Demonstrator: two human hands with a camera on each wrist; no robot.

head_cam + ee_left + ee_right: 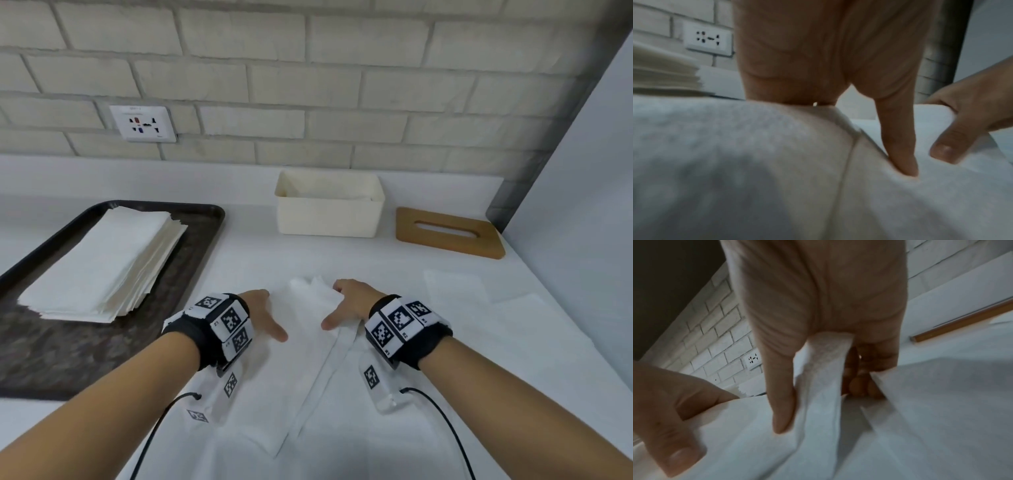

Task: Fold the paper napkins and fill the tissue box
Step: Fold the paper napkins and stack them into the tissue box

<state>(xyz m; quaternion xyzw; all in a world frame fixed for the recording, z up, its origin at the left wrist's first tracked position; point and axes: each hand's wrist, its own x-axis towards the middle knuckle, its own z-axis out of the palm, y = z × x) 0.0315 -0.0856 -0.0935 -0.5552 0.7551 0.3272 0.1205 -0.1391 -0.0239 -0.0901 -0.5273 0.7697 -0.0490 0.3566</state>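
The right hand [349, 303] grips the napkin [308, 346], fingers curled round its raised edge. The left hand [262, 313] presses it with straight fingers. It seems thin, soft, easy to tear; better to hold it at the edges.

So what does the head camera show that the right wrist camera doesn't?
Only the head view shows the open tissue box, with some napkins already inside, the whole dark tray with its napkin stack, and both wristbands.

Only the right wrist view shows the right hand from underneath: its thumb and curled fingers pinch a raised fold of the napkin.

Both show the napkin being folded, the left hand, the wooden lid, the wall socket and the brick wall.
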